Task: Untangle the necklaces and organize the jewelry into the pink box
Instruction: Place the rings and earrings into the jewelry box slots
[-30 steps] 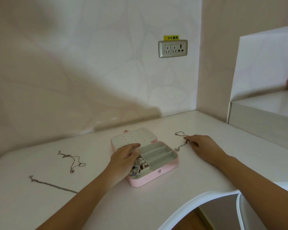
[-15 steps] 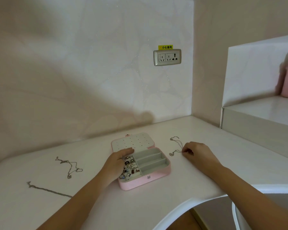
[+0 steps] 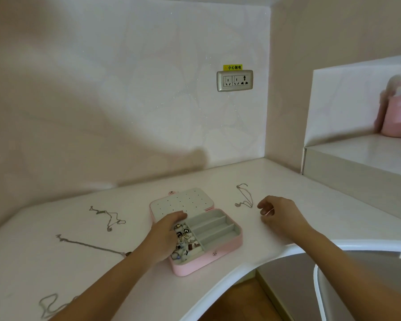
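since the thin silver chain necklace [image 3: 244, 195] just right of the open pink jewelry box [image 3: 195, 265] is light and floppy, pinch it at one end. your right hand [image 3: 280, 214] beside it is loosely curled, empty; your left hand [image 3: 164, 237] rests on the box.

A home is suggested, a bedroom or dressing corner. Pale patterned wallpaper [image 3: 125, 89] is seen across the upper frame, with a wall socket [image 3: 234, 80] set right of centre. A curved white tabletop [image 3: 299, 193] bearing a pink box [image 3: 195, 266] of jewellery is spread over the lower half, and a pink soft item [image 3: 396, 121] is kept on the shelf [image 3: 357, 156] at right.
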